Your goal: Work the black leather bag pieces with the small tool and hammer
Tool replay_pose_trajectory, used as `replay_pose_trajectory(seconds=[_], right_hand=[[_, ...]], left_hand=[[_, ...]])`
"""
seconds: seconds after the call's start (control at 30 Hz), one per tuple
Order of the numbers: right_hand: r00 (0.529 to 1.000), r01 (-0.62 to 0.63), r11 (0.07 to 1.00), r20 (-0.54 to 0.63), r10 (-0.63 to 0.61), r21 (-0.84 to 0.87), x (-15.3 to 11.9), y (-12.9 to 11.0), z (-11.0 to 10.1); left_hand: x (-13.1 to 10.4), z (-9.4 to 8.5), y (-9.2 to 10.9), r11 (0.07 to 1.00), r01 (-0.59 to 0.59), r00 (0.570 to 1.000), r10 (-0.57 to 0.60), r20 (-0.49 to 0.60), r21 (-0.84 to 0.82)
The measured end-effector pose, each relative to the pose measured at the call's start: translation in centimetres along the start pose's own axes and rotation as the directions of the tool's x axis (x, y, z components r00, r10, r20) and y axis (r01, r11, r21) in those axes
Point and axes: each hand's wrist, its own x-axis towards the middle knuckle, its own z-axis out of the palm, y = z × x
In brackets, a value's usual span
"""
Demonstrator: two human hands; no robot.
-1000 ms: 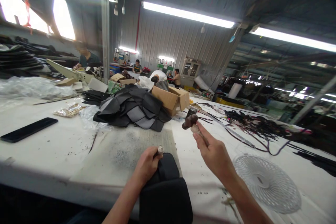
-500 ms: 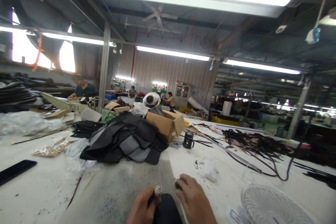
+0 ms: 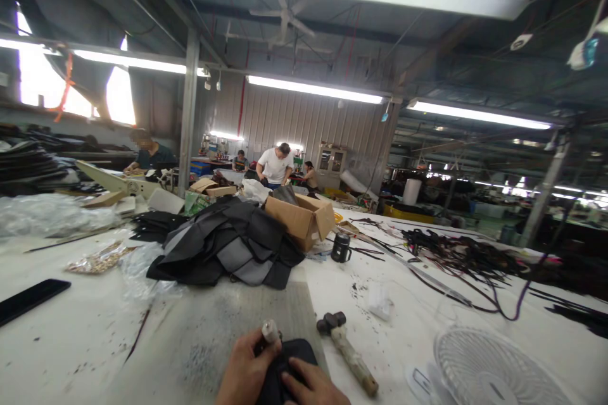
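At the bottom centre, my left hand (image 3: 244, 367) is closed around a small tool with a pale, rounded top (image 3: 270, 330), held upright. Beneath both hands lies a black padded piece (image 3: 300, 350), partly covered by them. My right hand (image 3: 313, 385) rests on that piece with its fingers spread. Just to the right, a hammer (image 3: 352, 361) lies on the table, its dark head pointing away and its worn handle toward the near edge. No hand touches the hammer.
A heap of black and grey pieces (image 3: 237, 243) and a cardboard box (image 3: 300, 218) stand ahead. A dark mug (image 3: 341, 248) is beside them. A white fan (image 3: 494, 370) sits at right, a phone (image 3: 33, 299) at left. Several people work farther back.
My right hand has left the hammer and moved left onto the black piece. The hammer now lies fully visible. A person in white at the back has straightened up.
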Motion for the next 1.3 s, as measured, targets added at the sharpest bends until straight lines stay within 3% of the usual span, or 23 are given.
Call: replay_pose_trajectory(seconds=[0.07, 0.17, 0.2, 0.3, 0.4, 0.57, 0.77, 0.9, 1.03, 1.13, 1.2, 1.3], right_hand=[[1.000, 0.029, 0.999, -0.010, -0.030, -0.012, -1.4, -2.1, -1.2], [0.999, -0.025, 1.000, -0.035, 0.025, 0.000, -2.8, -5.4, -2.9], [0.999, -0.041, 0.999, -0.031, 0.041, 0.009, -3.0, -6.2, -3.4], [0.998, -0.057, 0.998, 0.007, 0.057, 0.026, -3.0, -7.5, -4.4], [0.997, -0.080, 0.996, 0.021, 0.080, 0.027, -2.4, -7.8, -5.5], [0.994, 0.010, 0.999, 0.108, -0.016, 0.053, 0.5, -7.6, -8.5], [0.966, -0.084, 0.993, 0.238, 0.100, -0.080, 5.6, -5.7, -9.6], [0.959, -0.135, 0.989, 0.245, 0.144, -0.053, 5.5, -6.3, -9.5], [0.955, -0.210, 0.974, 0.229, 0.187, 0.081, -0.1, -7.8, -10.4], [0.906, -0.416, 0.828, 0.250, 0.342, 0.376, -7.0, -7.3, -12.4], [0.859, -0.507, 0.691, 0.240, 0.452, 0.515, -12.2, -5.5, -14.1], [0.758, -0.585, 0.580, 0.127, 0.640, 0.566, -21.1, -0.9, -16.2]], left_hand=[[-0.3, -0.9, 0.8, 0.999, 0.009, 0.999, -0.011, -0.044, -0.039], [0.2, -2.9, 2.3, 0.995, 0.039, 0.944, -0.066, -0.324, -0.091], [0.4, -3.5, 2.7, 0.996, 0.019, 0.939, -0.047, -0.341, -0.084], [0.7, -4.8, 2.7, 0.999, -0.028, 0.970, 0.016, -0.244, -0.046], [-0.4, -5.4, 1.4, 1.000, -0.006, 0.987, 0.007, -0.158, 0.003], [-1.7, -6.4, -0.4, 0.997, 0.072, 0.972, -0.076, -0.220, -0.025], [-1.7, -6.4, -0.3, 0.997, 0.009, 0.990, 0.002, -0.143, 0.076], [-2.0, -6.1, -0.5, 0.992, -0.020, 0.989, 0.038, -0.146, 0.121], [-2.3, -6.2, -0.4, 0.992, 0.006, 0.987, 0.015, -0.161, 0.129], [-2.4, -6.2, 0.0, 0.986, 0.017, 0.988, 0.008, -0.152, 0.167], [-2.4, -6.2, 0.2, 0.986, 0.026, 0.990, -0.002, -0.143, 0.168], [-2.4, -6.0, 0.0, 0.981, 0.042, 0.992, -0.018, -0.125, 0.191]])
